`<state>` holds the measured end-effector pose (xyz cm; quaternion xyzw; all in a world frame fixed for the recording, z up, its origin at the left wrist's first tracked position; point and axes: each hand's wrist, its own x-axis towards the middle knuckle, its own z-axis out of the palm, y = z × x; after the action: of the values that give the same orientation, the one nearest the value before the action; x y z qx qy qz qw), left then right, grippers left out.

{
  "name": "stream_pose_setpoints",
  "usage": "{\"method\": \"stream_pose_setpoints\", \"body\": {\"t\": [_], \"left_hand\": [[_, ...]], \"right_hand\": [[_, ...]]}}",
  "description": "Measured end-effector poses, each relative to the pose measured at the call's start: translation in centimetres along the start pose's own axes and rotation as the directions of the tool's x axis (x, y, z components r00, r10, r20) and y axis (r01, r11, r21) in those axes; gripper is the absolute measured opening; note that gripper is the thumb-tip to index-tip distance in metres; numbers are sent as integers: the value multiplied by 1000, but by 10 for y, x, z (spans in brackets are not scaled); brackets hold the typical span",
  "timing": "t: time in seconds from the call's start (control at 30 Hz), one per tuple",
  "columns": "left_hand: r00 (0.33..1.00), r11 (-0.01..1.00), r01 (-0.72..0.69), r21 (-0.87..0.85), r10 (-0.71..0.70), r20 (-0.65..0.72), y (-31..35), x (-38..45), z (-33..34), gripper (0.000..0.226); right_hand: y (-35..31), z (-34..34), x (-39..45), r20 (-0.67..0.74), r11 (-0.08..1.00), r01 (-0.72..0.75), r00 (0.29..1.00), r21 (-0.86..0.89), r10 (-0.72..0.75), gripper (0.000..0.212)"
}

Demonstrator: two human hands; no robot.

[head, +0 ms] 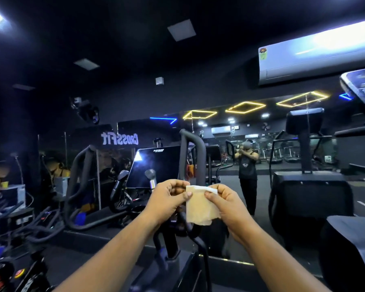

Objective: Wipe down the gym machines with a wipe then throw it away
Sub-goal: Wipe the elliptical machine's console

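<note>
Left hand: the left hand [167, 197] is raised in front of the chest, fingers curled, thumb and fingertips pinching the upper left edge of the wipe [200, 205].
Right hand: the right hand [223, 204] mirrors it, thumb and forefinger pinching the upper right corner, where the top edge folds over in a pale strip.
Wipe: a thin, tan, roughly square sheet held between both hands, hanging down from their grip with its lower edge free and slightly ragged; it touches no machine.
Nearest machine: a dark exercise machine [193, 148] stands directly behind the hands, its curved black handlebar rising above the wipe and its dark glossy console screen [154, 165] just to the left.
Right side: a black stair-type machine [308, 197] with a raised console, well apart from the hands.
Left side: exercise bikes [19, 228] in a dim row.
Back wall: a mirror [261, 144] showing a person standing with both hands raised, yellow diamond ceiling lights and reversed lettering.
Above: a white air conditioner [316, 57] on the wall, upper right.
</note>
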<state>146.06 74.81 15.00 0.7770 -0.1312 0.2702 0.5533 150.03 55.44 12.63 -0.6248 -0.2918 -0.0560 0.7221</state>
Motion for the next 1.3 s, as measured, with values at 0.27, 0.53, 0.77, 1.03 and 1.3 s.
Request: {"method": "stream_pose_setpoints", "body": {"t": [0.27,0.53,0.77,1.03,1.3], "left_hand": [[982,919,-166,358,187,-26,-87,164,20,30],[927,529,-267,805,371,64,-125,289,22,65],[940,241,-247,939,296,171,-155,331,16,77],[910,280,-280,918,382,161,-185,334,13,81],[895,294,-331,897,400,200,-183,334,7,85]], "right_hand": [[50,-53,181,-35,992,71,997,-104,-75,17],[25,-56,316,-21,627,502,771,-596,-637,33],[58,-40,365,375,54,469,765,-882,-524,55],[82,-37,348,338,141,454,806,-880,-485,50],[65,-14,381,279,41,339,832,-940,-480,57]]}}
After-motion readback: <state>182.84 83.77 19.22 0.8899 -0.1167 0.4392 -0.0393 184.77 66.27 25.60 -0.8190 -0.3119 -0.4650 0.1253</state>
